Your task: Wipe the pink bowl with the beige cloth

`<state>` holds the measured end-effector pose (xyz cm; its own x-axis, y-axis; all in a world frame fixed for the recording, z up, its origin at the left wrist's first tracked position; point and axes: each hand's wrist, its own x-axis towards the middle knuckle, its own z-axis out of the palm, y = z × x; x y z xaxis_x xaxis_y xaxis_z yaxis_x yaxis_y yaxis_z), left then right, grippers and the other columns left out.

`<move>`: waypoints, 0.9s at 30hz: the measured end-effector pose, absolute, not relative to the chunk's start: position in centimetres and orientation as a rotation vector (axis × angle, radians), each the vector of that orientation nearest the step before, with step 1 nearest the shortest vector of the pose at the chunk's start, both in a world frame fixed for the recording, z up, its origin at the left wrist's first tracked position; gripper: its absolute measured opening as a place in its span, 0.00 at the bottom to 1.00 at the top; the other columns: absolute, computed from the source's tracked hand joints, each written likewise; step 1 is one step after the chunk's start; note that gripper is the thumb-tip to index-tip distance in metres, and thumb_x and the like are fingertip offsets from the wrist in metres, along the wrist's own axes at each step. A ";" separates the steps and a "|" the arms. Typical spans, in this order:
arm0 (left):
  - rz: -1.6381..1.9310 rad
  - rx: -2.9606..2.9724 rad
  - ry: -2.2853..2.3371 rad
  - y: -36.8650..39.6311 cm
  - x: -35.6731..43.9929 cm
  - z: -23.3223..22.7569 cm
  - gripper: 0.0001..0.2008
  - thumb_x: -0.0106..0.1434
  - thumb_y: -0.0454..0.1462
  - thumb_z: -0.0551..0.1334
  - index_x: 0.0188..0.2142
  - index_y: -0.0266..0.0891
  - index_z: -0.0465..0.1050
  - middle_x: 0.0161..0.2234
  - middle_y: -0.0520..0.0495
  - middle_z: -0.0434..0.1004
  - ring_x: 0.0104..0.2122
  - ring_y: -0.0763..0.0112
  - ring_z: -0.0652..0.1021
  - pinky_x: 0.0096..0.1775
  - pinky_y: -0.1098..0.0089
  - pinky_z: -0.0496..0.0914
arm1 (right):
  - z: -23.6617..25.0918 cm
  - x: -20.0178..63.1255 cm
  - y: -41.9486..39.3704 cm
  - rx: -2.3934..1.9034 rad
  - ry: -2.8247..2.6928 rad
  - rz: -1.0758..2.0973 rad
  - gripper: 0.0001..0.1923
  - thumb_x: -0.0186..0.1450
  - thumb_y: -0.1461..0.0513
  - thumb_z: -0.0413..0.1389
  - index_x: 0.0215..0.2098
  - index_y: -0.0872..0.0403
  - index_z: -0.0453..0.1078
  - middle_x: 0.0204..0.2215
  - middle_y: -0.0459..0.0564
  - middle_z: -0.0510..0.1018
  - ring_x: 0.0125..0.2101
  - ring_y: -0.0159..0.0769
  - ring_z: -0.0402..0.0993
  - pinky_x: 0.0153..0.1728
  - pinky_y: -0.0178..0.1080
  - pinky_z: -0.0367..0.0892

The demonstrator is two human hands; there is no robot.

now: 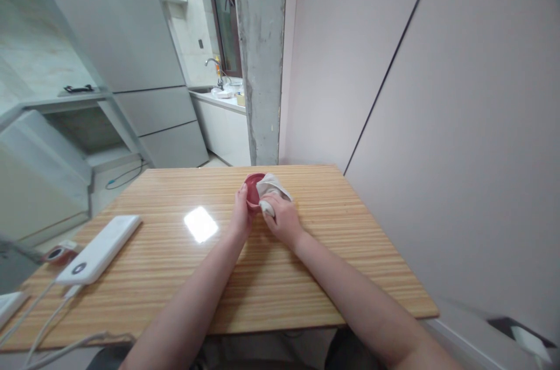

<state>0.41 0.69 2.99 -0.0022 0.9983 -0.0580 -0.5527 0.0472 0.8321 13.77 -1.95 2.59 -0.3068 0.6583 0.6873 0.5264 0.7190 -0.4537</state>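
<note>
Bare forearms (356, 285) stretch over the table (385, 276) toward its far edge, where the left hand (241, 210), partly curled, holds a red bowl (252, 185) by its left side, just left of the right hand (282, 219), closed around a pale cloth (272, 184) at the bowl's right rim.

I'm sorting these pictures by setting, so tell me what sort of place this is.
Probably a home, at a table in or beside a kitchen: a tall fridge stands behind it, and farther back a tap rises by a sink.
</note>
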 end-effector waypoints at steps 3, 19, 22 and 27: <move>1.237 0.719 0.822 0.5 -0.3 3.6 0.27 0.62 0.56 0.57 0.50 0.39 0.74 0.44 0.41 0.80 0.38 0.63 0.80 0.32 0.71 0.74 | 3.0 15.0 -1.9 -0.933 -1.985 0.118 0.09 0.66 0.59 0.49 0.37 0.53 0.70 0.35 0.53 0.77 0.37 0.40 0.73 0.40 0.40 0.67; 1.190 0.628 0.588 -0.3 0.8 4.3 0.22 0.63 0.44 0.60 0.51 0.32 0.71 0.47 0.38 0.78 0.45 0.62 0.78 0.44 0.68 0.74 | 2.6 13.8 -2.7 -0.681 -2.151 0.219 0.25 0.67 0.61 0.48 0.63 0.54 0.61 0.62 0.56 0.66 0.59 0.42 0.66 0.59 0.47 0.63; 1.289 0.726 0.586 -0.3 1.0 4.0 0.32 0.54 0.33 0.68 0.58 0.44 0.64 0.46 0.46 0.79 0.38 0.69 0.80 0.40 0.71 0.74 | 3.2 15.1 -2.4 -0.874 -2.000 0.133 0.23 0.67 0.61 0.49 0.60 0.53 0.63 0.58 0.56 0.70 0.57 0.43 0.68 0.56 0.47 0.66; 1.135 0.823 0.607 -0.1 -0.1 4.4 0.30 0.58 0.44 0.66 0.58 0.45 0.65 0.46 0.43 0.79 0.36 0.68 0.79 0.36 0.70 0.75 | 3.6 16.2 -2.1 -1.091 -1.951 0.002 0.11 0.67 0.57 0.51 0.38 0.53 0.73 0.39 0.55 0.78 0.37 0.41 0.75 0.39 0.40 0.71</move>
